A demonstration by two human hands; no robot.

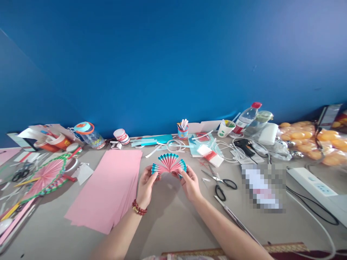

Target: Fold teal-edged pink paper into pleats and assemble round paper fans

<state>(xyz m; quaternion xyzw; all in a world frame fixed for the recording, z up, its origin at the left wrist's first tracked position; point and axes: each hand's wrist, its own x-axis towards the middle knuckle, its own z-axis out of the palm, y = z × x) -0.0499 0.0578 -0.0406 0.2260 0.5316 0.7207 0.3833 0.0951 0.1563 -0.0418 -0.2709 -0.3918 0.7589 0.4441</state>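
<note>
Spread between my hands is a small pleated paper fan (168,162), pink with a blue-green outer edge. My left hand (147,182) pinches its left end between thumb and fingers, and a red bead bracelet circles that wrist. My right hand (190,183) grips the fan's right end the same way. The folds open upward in a half circle above the grey table (168,224). Black-handled scissors (222,181) lie open to the right of my right hand. A stack of pink paper sheets (108,187) lies left of my left hand.
Farther left rests a larger pink pleated fan (48,173) with a green edge. At the back stand a pen cup (182,131), a paper cup (226,129) and a plastic bottle (246,119). A glue gun (244,147) and power strip (316,182) are on the right.
</note>
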